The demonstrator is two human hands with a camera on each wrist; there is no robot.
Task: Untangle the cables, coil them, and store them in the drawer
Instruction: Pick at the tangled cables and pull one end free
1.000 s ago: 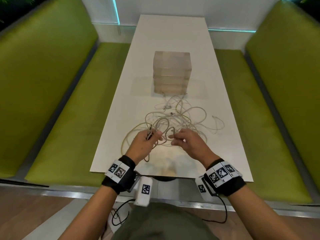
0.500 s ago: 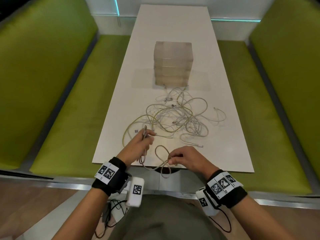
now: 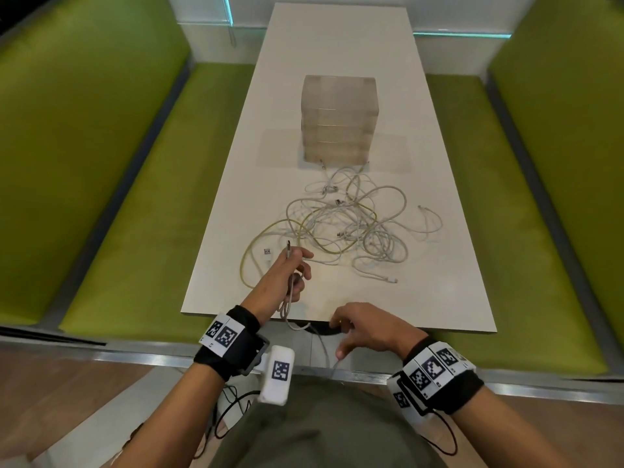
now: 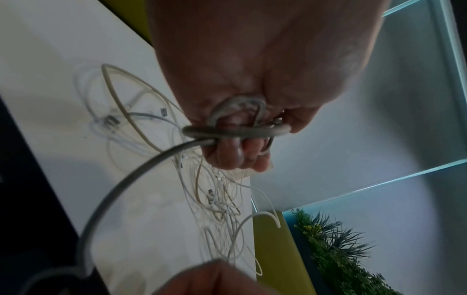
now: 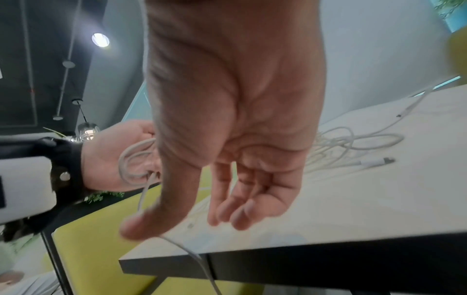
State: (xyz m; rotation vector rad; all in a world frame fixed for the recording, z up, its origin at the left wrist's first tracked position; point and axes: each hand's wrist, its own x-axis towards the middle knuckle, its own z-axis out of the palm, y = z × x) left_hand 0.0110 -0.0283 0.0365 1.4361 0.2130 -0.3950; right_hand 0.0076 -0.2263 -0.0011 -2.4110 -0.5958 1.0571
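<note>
Both hands have drawn back toward the near edge of the worktop (image 3: 337, 38) since a second ago, when they were reaching into the pile: one grey cable (image 3: 289, 300) has come away with them and now hangs clear of the rest.

At about 9 o'clock from the pile, a loose white plug (image 3: 267, 252) lies on the worktop beside a yellowish cable (image 3: 270, 231) that loops out from the tangle. Just right of it, the left hand (image 3: 288, 275) is clenched on the grey cable; the left wrist view shows a couple of small loops (image 4: 237, 123) already wound around its curled fingers, with the metal plug end sticking up past the thumb. From that hand the cable drops over the worktop's edge at 6 o'clock and runs to the right hand (image 3: 366, 327), whose fingers hang loosely spread; the strand passes by its thumb (image 5: 149, 219), but whether it is truly pinched I cannot tell.

Farther right, at centre, the remaining cables (image 3: 354, 224) sit in a knot, untouched. At 12 o'clock from them stands the translucent drawer unit (image 3: 339, 119), all its drawers closed.

Judging from this, one cable is freed and coiling has begun; most of the task remains.
</note>
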